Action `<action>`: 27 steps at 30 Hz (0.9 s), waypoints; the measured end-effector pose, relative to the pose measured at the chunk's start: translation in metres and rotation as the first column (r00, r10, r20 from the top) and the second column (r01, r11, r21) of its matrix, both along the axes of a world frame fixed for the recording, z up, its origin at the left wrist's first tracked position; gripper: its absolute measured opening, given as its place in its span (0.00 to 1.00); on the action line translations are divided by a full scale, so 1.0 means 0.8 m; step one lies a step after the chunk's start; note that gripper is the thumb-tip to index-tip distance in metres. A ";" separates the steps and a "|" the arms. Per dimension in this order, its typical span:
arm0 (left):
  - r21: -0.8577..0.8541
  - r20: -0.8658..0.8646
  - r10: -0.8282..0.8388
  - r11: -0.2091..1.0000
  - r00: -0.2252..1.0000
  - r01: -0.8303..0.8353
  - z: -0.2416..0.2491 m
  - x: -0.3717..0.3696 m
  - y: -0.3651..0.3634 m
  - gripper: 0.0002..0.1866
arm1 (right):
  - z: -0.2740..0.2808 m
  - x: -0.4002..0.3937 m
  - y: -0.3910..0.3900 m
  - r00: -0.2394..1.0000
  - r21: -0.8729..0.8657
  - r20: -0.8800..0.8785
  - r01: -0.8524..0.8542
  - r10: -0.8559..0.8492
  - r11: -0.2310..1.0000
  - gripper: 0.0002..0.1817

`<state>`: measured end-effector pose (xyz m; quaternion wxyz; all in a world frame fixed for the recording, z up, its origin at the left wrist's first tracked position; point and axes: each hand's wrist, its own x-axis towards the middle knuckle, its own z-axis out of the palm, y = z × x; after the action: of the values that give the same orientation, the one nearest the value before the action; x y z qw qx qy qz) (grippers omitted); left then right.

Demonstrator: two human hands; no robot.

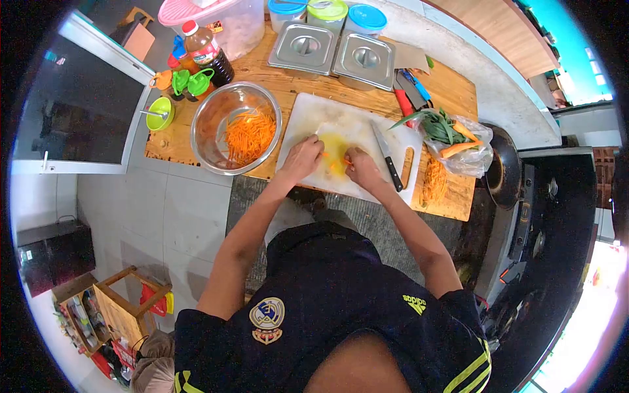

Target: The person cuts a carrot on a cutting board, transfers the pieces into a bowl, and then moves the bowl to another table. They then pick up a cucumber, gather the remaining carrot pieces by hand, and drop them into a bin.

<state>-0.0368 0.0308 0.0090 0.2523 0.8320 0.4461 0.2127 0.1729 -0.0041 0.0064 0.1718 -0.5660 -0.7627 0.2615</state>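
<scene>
Both hands are over a white cutting board (314, 108) with a yellow-orange stain between them. My left hand (304, 159) has its fingers curled down at the board, with a bit of orange at the fingertips. Opposite it, my right hand (362, 166) is closed at the stain's right side, small orange pieces by its fingertips. A knife (388, 157) with a black handle lies on the board, right of my right hand. Shredded carrot (250, 137) fills part of a steel bowl (198, 141) left of the board.
Two lidded steel containers (303, 47) stand behind the board. Bottles (208, 52) and a green bowl (159, 114) are at the left. On the right are a bag of vegetables (458, 141), carrot peelings (434, 182), more knives (411, 92) and a wok (501, 167).
</scene>
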 end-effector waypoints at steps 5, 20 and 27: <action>-0.150 -0.047 0.161 0.975 0.986 -0.166 -0.019 0.016 -0.008 0.08 | -0.011 -0.027 0.007 0.994 0.021 -0.101 -0.027 0.029 0.999 0.16; -0.487 0.496 0.438 0.855 0.750 -0.177 -0.011 -0.015 -0.077 0.08 | 0.009 -0.021 0.041 0.932 -0.013 -0.012 -0.361 0.361 0.932 0.11; -0.859 0.451 0.835 0.502 0.314 -0.099 -0.006 -0.081 -0.119 0.12 | 0.009 -0.032 0.032 0.934 0.043 0.075 -0.353 0.349 0.935 0.13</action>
<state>-0.1013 -0.0645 0.0041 0.6434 0.2521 0.5484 0.4709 0.1470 0.0211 0.0137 0.1128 -0.4239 -0.8638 0.2479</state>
